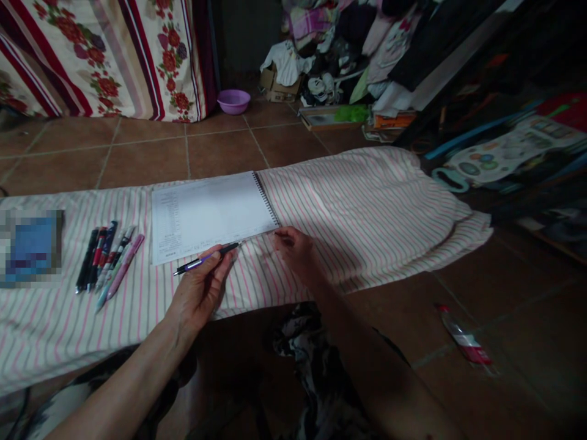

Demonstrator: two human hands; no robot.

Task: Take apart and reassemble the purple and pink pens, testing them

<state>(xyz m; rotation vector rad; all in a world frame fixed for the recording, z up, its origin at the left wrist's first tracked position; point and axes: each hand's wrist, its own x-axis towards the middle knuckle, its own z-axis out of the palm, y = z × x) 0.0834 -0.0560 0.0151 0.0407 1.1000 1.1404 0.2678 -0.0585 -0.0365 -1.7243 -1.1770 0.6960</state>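
My left hand (208,284) pinches a dark pen with a purple section (199,263) between thumb and fingers, just over the near edge of the notebook. The pen lies slanted, one end toward my right hand. My right hand (293,247) is curled by the notebook's near right corner, its fingertips pressed together; whatever may be between them is too small to make out. The spiral notebook (215,205) lies open to a mostly white page with print along its left and near edges. A row of several pens (107,256) rests to the left on the striped cloth (348,208).
A pixelated blue item (32,247) lies at the cloth's far left. A plastic bottle (465,336) is on the tiled floor at right. Beyond the cloth are a purple basin (233,101), a floral curtain (105,55), piled clothes (316,24) and a toy-like panel (490,159).
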